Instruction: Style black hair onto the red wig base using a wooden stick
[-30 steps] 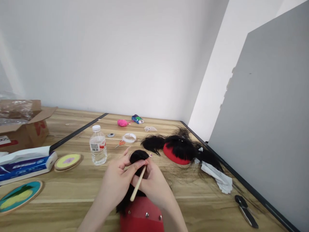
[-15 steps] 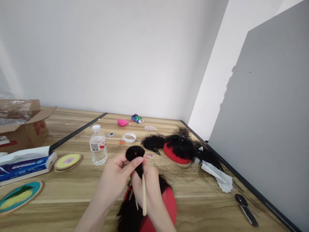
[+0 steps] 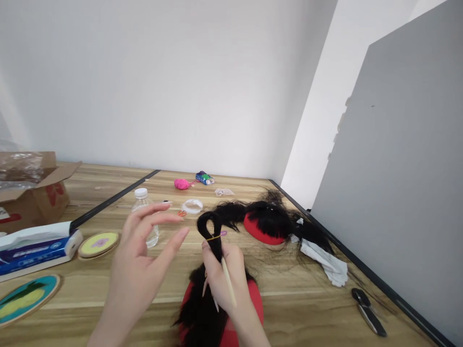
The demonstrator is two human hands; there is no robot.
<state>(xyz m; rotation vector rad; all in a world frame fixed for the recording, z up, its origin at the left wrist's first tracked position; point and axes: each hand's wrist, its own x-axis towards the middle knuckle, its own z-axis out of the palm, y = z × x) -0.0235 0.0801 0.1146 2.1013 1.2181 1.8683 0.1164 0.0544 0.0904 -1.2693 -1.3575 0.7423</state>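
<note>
My right hand is closed around a lock of black hair, whose upper end is bent into a loop. A thin yellowish band crosses the base of that loop. Out of the same hand sticks a pale wooden stick, pointing down. My left hand hangs to the left of the loop, fingers apart and holding nothing. Below my right hand lies a red rounded base with black hair spread over it. Pale pointed tips show under the right hand; what they belong to is unclear.
Farther right lies a second red base with black hair, beside a white cloth and a black-handled tool. A water bottle, tissue pack, embroidery hoops and a cardboard box stand left. Pink yarn lies behind.
My left hand has let go of the hair loop and moved left, its fingers opening. The loop now stands up from my right hand, with the yellowish band visible.
</note>
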